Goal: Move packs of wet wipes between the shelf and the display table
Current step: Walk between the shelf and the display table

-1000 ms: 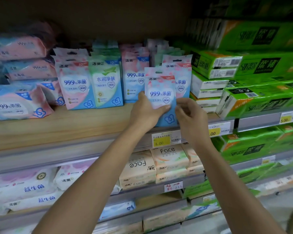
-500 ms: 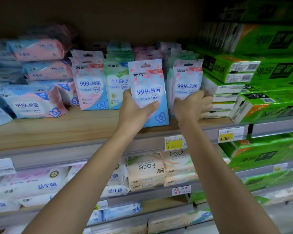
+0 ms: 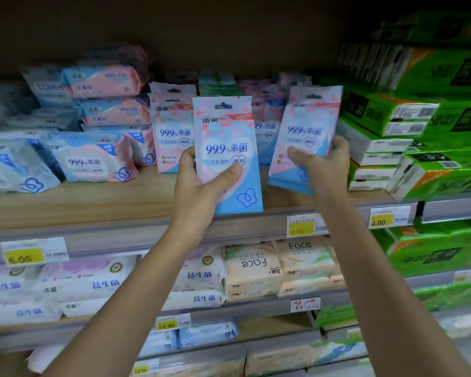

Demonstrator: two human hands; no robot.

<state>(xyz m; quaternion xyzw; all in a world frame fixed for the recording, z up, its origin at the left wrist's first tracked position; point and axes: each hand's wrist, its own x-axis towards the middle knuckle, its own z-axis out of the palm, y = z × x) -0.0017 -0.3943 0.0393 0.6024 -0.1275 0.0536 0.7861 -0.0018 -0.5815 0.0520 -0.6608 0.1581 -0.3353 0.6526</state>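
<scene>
My left hand (image 3: 201,191) grips a pink-and-blue pack of wet wipes (image 3: 226,131), upright, in front of the wooden shelf (image 3: 79,202), thumb across its face. To the right, my right hand (image 3: 324,164) grips a second, matching pack (image 3: 307,123), tilted to the right and lifted off the shelf board. More upright packs (image 3: 172,129) of the same kind stand in rows behind both held packs.
Larger wipe packs (image 3: 93,156) are stacked at the shelf's left. Green tissue packages (image 3: 408,118) fill the right side. Lower shelves hold white and peach tissue packs (image 3: 253,268). Price tags (image 3: 386,217) line the shelf rails.
My right hand took hold of a second pack and lifted it off the shelf, tilted. My left hand kept its pack and drew it nearer; the view has shifted left.
</scene>
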